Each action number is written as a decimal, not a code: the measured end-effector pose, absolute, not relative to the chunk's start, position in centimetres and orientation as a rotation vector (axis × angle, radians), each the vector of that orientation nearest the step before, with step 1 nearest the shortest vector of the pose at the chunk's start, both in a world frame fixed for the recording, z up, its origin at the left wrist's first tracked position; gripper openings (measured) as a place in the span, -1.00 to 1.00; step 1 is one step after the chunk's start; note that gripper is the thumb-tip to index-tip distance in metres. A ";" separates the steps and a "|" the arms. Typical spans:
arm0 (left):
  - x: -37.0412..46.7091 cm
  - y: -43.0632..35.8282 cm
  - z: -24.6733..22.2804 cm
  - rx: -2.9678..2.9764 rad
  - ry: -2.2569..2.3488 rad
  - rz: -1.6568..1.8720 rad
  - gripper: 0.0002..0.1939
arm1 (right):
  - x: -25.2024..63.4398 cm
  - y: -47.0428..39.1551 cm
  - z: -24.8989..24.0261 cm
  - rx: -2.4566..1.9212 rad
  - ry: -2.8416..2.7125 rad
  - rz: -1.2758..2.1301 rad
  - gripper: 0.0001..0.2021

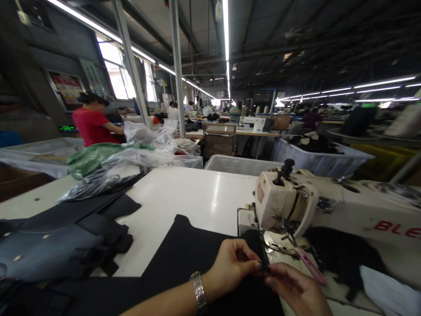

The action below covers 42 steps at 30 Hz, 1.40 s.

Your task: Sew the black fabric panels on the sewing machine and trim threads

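My left hand (228, 266), with a metal watch on its wrist, is closed in a pinch on a small piece of black fabric (262, 267). My right hand (297, 285) pinches the same small dark piece from the other side, fingertips almost touching those of the left. Beneath both hands a large black cloth (184, 250) lies flat on the white table (197, 193). Just beyond my fingers stands a cream sewing machine (283, 197). Pink-handled tweezers (309, 263) rest on its bed, beside my right hand.
Dark cut pieces (66, 245) are stacked at the left, with plastic-wrapped bundles (108, 162) behind. More black fabric (345, 254) and a white cloth (388, 289) lie at the right. Bins (322, 160) stand past the table. A person in red (94, 123) works at the back left.
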<state>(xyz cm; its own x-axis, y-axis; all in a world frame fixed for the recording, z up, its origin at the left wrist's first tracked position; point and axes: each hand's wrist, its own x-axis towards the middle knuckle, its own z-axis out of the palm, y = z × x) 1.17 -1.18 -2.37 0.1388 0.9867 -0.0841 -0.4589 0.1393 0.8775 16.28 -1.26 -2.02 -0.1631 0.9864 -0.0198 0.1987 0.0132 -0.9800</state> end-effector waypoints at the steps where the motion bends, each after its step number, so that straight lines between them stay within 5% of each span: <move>1: 1.2 -1.2 -2.3 0.836 0.821 1.221 -0.58 | 16.2 -1.3 -2.1 -1.279 -1.470 1.235 -0.71; 14: 1.1 -1.4 -3.1 0.953 0.734 1.185 -0.73 | 16.6 -0.5 -2.9 -1.218 -1.365 1.476 -0.69; 31: 1.3 -1.5 -2.5 0.965 0.754 1.138 -0.62 | 16.7 -0.5 -3.0 -1.172 -1.366 1.557 -0.69; 37: 0.5 -1.9 -1.9 1.996 1.028 1.056 -0.93 | 16.6 -0.3 -2.8 -1.219 -1.101 1.768 -0.71; 42: 0.4 -2.1 -1.7 2.588 0.996 0.946 -0.82 | 16.2 0.0 -2.8 -1.209 -1.040 1.879 -0.73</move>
